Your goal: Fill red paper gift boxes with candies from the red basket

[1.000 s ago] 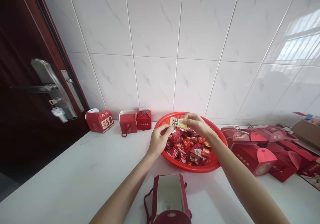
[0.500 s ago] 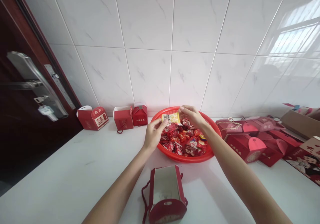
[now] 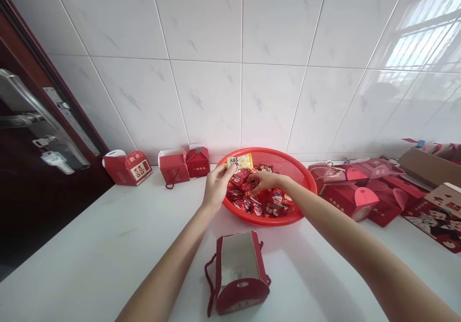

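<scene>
Between the thumb and fingers of my left hand (image 3: pixel 217 184) is a yellow packet (image 3: pixel 244 161), held over the left side of a red plastic basket (image 3: pixel 268 222). Red-wrapped candies (image 3: pixel 273 209) fill the lower part of the basket. My right hand (image 3: pixel 262 182) reaches down among them, fingers bent and closed; whatever its fingertips may grip is hidden. Nearer to me, an open red box (image 3: pixel 242 294) with a pale interior and a dark red cord stands on the white table, between my forearms.
Red boxes (image 3: pixel 127 168) stand by the wall at the left, two more (image 3: pixel 174 166) beside them. Several closed red boxes (image 3: pixel 351 199) lie right of the basket, near a cardboard box (image 3: pixel 418 166) and a printed box (image 3: pixel 437 216). A dark door (image 3: pixel 46 211) is far left.
My right hand has moved down and left from the yellow packet into the candies. My left hand still holds the packet. The view has shifted slightly.
</scene>
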`<state>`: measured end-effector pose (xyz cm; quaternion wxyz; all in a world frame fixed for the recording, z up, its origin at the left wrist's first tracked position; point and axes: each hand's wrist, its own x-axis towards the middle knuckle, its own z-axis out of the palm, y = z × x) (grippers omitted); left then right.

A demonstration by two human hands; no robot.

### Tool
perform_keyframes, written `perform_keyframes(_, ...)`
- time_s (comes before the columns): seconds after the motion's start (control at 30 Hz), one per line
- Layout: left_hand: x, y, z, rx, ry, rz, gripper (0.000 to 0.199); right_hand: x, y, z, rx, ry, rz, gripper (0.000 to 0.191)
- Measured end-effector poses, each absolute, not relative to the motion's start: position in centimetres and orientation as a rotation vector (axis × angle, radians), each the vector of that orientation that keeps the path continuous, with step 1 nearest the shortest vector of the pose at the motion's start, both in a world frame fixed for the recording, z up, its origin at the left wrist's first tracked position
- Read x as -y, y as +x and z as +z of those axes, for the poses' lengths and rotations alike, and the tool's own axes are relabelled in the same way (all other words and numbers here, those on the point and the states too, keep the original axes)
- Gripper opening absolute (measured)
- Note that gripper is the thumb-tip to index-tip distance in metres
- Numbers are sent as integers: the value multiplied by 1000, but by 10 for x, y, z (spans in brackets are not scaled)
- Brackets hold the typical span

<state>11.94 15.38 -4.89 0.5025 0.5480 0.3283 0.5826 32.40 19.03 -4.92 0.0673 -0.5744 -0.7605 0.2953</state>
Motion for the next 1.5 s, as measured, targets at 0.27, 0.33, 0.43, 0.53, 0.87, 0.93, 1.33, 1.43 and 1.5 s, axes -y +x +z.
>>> perform_keyframes(0.27,-151,120,-48,-771,1372,1405,36,-194,321,-56,2222,-1490,975,20)
perform_keyframes(0.33,-151,120,-48,-775,1381,1409,35,-193,319,-55,2143,-1382,1029,19)
perform_keyframes(0.43,-151,120,-47,-767,1363,1413,37,-193,320,-48,2005,-1192,1119,22)
perform_keyframes(0.53,-151,121,-45,-756,1305,1428,40,-193,323,-39,1878,-1031,1189,31)
perform_keyframes(0.87,-151,123,-40,-771,1124,1551,43,-183,328,-23,1684,-961,1242,33)
perform_keyframes(0.93,-153,122,-41,-775,1121,1568,42,-180,327,-20,1670,-965,1240,29)
perform_keyframes(1.33,-155,122,-42,-750,1069,1566,39,-181,326,-18,1635,-968,1259,19)
perform_keyframes(1.43,-156,121,-42,-748,1046,1556,38,-180,326,-17,1696,-993,1264,16)
perform_keyframes(1.5,-157,120,-42,-748,1042,1553,37,-179,327,-18,1740,-1025,1259,14)
